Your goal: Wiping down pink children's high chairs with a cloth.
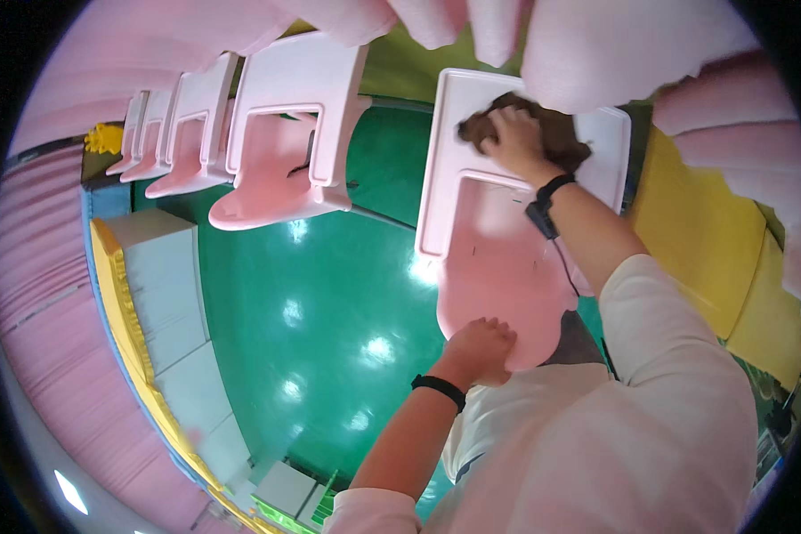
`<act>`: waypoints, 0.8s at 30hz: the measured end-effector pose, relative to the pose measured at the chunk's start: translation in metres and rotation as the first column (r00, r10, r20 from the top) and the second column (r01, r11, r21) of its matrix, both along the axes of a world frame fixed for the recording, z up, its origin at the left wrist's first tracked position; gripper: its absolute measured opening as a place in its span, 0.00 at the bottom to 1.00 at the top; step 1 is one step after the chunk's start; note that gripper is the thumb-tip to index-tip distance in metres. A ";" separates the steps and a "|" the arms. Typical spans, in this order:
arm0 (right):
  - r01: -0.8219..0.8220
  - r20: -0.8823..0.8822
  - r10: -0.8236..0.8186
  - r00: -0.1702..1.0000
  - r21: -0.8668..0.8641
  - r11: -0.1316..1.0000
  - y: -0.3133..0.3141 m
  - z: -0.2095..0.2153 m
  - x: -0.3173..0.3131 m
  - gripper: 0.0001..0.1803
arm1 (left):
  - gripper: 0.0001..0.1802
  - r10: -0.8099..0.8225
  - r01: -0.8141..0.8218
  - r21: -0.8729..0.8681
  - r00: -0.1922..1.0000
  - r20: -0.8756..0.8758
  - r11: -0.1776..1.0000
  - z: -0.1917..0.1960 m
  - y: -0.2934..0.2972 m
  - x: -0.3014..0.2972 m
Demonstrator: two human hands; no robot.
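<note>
Pink chair (489,267) tipped toward the camera over a glossy green floor (329,338), white backrest at the far end, pink seat at the near end. Right hand (513,140) pressed flat on a brown cloth (556,133) against the chair's backrest, fingers close together and curled over the cloth. Black wristband (547,200) on the right wrist, just below the backrest's lower edge. Left hand (481,349) at the chair's near seat edge, fingers folded together and gripping the rim; black band (438,388) on that wrist. Cloth bunched on the upper part of the backrest, touching it, partly under the right hand. Row of four like chairs (240,133) well to the left of the held chair, standing side by side on the floor, backs in a line. Yellow-edged white mats (165,294) farther left of the chair, along the floor's border. Yellow padding (703,240) just right of the chair, behind the right forearm. Pink drapery (596,44) above the chair's far end.
</note>
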State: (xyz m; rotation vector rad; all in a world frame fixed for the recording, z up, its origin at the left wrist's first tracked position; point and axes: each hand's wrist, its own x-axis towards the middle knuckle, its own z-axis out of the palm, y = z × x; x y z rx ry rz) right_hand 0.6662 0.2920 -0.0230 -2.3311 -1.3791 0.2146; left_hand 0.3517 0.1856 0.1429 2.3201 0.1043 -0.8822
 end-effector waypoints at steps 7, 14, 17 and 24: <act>-0.153 -0.184 0.166 0.969 0.083 0.985 -0.069 0.015 -0.036 0.28 | 0.26 -0.007 0.003 0.034 0.994 0.112 0.999 -0.008 -0.006 -0.006; 0.303 -0.076 -0.301 0.951 0.010 0.953 -0.164 0.011 0.005 0.30 | 0.25 -0.019 0.015 0.042 0.995 0.095 0.999 -0.002 -0.003 -0.004; 0.435 0.022 -0.435 0.900 0.002 0.900 -0.175 0.002 0.019 0.36 | 0.25 -0.019 0.012 0.049 0.988 0.151 0.999 -0.006 -0.005 -0.005; 0.594 -0.065 -0.592 0.803 0.019 0.804 -0.143 -0.013 0.024 0.42 | 0.23 0.041 -0.057 0.044 0.953 0.301 0.997 -0.014 -0.005 -0.015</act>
